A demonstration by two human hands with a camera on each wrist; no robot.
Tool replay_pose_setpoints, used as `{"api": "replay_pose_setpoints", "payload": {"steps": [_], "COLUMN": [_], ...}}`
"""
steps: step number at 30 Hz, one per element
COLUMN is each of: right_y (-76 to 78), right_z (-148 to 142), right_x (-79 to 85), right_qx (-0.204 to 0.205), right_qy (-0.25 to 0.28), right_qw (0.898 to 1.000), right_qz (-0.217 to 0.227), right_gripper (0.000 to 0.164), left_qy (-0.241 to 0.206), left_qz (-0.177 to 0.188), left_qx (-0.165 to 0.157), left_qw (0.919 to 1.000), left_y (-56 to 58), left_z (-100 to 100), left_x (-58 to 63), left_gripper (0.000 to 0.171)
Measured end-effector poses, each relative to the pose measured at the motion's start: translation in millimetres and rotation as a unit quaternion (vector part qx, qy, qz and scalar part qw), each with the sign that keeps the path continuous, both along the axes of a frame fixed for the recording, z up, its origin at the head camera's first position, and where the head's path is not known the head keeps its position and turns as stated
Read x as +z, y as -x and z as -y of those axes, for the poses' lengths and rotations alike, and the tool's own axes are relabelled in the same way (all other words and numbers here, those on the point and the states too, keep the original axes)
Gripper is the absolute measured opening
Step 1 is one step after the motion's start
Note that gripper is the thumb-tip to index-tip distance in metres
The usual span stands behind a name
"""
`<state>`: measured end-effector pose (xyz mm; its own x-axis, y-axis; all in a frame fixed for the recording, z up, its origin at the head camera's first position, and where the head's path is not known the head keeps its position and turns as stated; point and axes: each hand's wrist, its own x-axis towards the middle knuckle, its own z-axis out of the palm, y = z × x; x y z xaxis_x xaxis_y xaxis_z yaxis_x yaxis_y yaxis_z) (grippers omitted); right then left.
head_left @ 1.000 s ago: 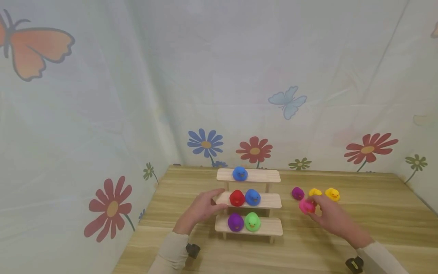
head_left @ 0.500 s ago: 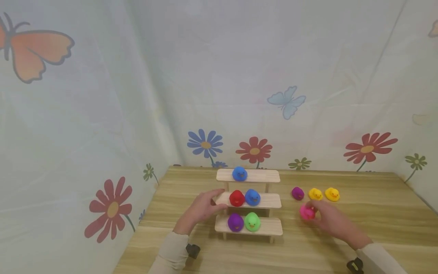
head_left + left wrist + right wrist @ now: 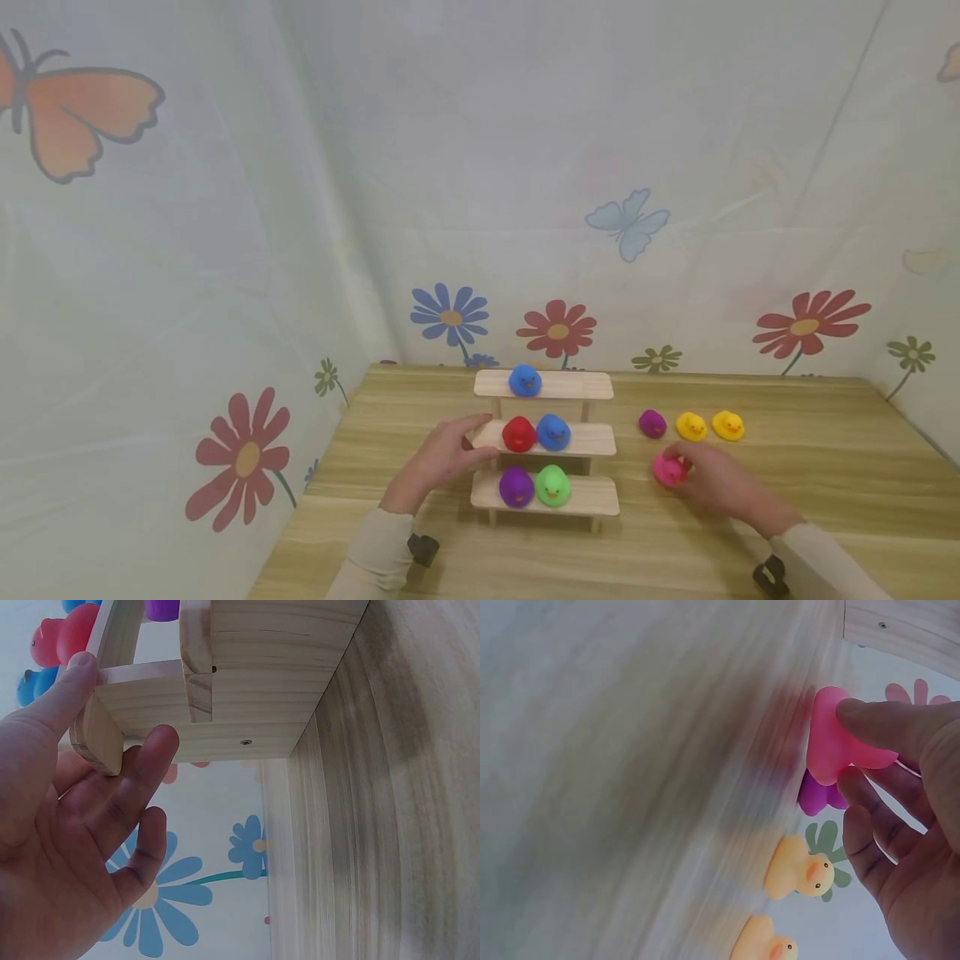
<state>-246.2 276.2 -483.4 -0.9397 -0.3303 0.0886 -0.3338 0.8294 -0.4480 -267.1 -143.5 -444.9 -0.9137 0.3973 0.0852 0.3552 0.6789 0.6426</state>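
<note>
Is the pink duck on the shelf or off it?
Off: the right hand holds the pink duck to the right of the shelf, with a gap between.

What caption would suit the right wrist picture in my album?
A right hand holds a pink duck in its fingers, a purple duck partly hidden behind and two yellow ducks nearby.

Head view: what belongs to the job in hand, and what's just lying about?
Belonging, it seems:
pink duck, in the right hand
wooden stand, held by left hand
five ducks on it

Untouched, perhaps lying about:
purple duck and two yellow ducks, on the table
</note>
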Motion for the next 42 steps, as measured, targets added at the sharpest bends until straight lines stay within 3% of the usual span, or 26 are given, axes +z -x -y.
{"api": "replay_pose_setpoints", "payload": {"steps": [11,20,42], "right_y": [8.7,12.2,15.4], "right_z": [-2,3,4], "right_x": [-5.5,-1.9,-4.4], "right_qx": [0.014,-0.015,-0.018], "right_qy": [0.001,-0.003,0.001], "right_qw": [0.999,1.0,1.0], "right_qz": [-0.032,0.009,-0.001], "right_gripper": [0.03,0.033,0.035], "left_qy": [0.001,0.006,0.005], "left_qz": [0.002,0.0,0.0], "left_qx": [0.002,0.006,0.003], "left_qw": [1.0,1.0,1.0], "left_y": [0.8,1.8,0.9], "left_z": [0,0,1], "left_x": [-1.5,-2.5,-1.7], "left_gripper": [0.066,0.066,0.066]}}
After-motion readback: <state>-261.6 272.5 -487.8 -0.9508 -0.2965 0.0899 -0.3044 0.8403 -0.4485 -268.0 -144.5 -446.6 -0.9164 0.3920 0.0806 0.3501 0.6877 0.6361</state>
